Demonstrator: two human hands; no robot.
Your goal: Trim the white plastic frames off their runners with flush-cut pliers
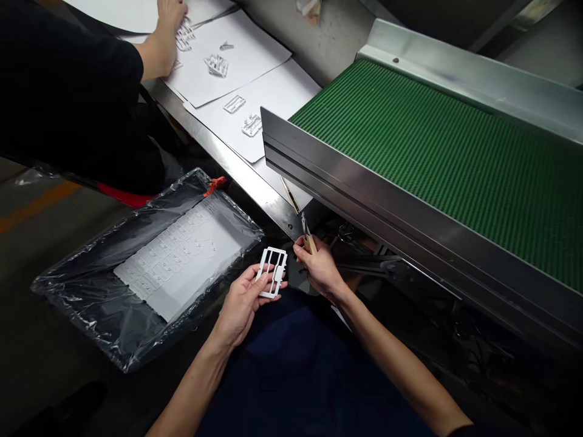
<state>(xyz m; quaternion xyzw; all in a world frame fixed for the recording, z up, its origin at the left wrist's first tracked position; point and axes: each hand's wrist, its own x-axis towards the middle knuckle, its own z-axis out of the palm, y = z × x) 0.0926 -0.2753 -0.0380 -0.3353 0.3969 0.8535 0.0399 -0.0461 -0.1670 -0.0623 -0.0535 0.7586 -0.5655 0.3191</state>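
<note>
The fingers of the left hand are clamping on a white frame, thumb on its face, while those of the right hand are wrapping around the tan-handled pliers; whether the plier tips are standing apart or together, one cannot tell. The frame is sitting in front of the person's body, to the left of the right hand and slightly closer to the body than the plier tips, with a gap between. Its long axis is running away from the body, the far end leaning a little right; the pliers are pointing away too, toward the table, rather than at the frame. Counting up, the person is holding one frame and one pair of pliers, and one thin tool is lying near the table's corner. Two white parts are resting on the nearest paper sheet, and one heap and one small piece farther off. One co-worker's hand is touching more parts. One plastic-lined tray, nearer the left hand, is holding rows too blended to count, with one orange clip gripping its rim. One green belt is stretching rightward.
</note>
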